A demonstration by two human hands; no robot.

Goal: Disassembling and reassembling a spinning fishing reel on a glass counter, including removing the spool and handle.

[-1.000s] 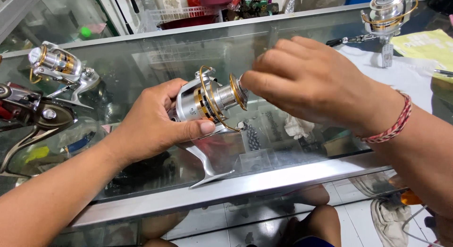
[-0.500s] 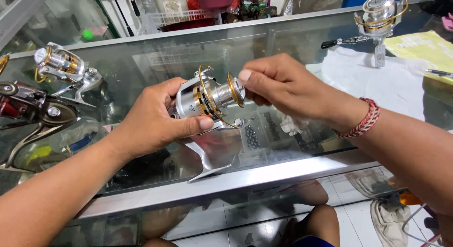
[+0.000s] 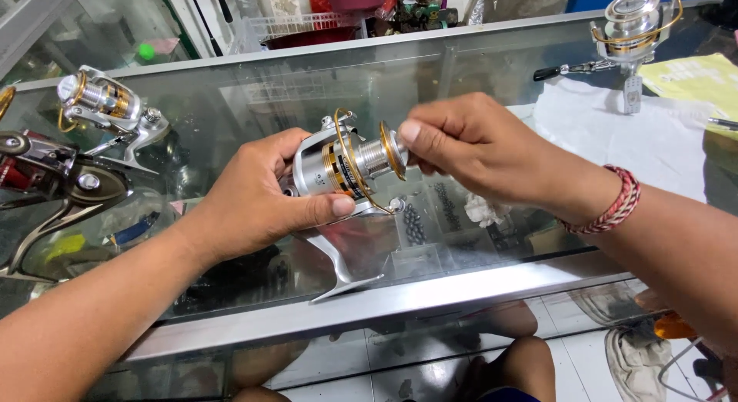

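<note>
Silver and gold, that's the spinning reel (image 3: 346, 165) I've got up here above the glass desk (image 3: 430, 87), held between my two hands. My left hand (image 3: 254, 194) is wrapped around the reel body, thumb pressed along its underside, fingers curled over the back, and the reel foot hangs down toward the metal edge of the desk. My right hand (image 3: 477, 152) comes in from the other side, thumb and fingertips pinched on the front end of the spool, right at the gold rim. A red braided bracelet (image 3: 615, 202) sits on that wrist. Out on the desk to my left lies a second silver and gold reel (image 3: 104, 106), with a darker reel (image 3: 58, 183) just beside it nearer me, both well apart from my hands. Far right, a third reel (image 3: 634, 21) stands upright at the edge of a white cloth (image 3: 630, 137), with a yellow paper (image 3: 692, 79) beside it.
</note>
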